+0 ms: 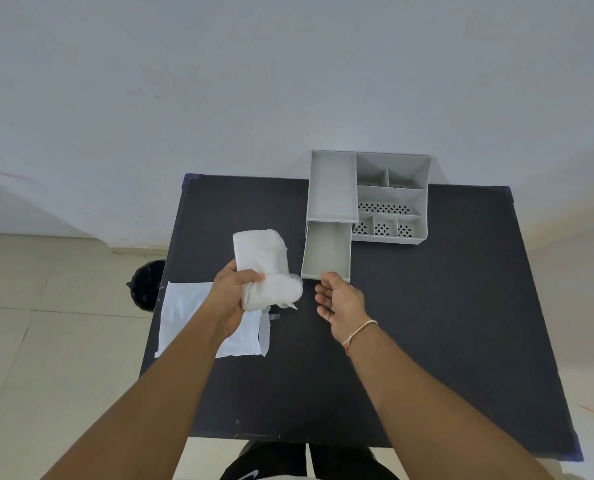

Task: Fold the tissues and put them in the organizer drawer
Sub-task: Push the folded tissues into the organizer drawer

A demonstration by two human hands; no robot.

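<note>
**Left hand gripping folded tissues beside the open drawer**

The left hand's (231, 289) fingers are closing around a wad of folded tissues (266, 268), lifting it above the dark surface (427, 323). The right hand (340, 303) is hovering loosely open and holding nothing, its fingers just at the front edge of the drawer (326, 251). The drawer is sitting pulled out of the grey organizer (385, 199), showing nothing inside. Flat tissues (184, 310) are lying under the left forearm. A black bin (146, 284) is standing on the floor beside the surface.
</note>
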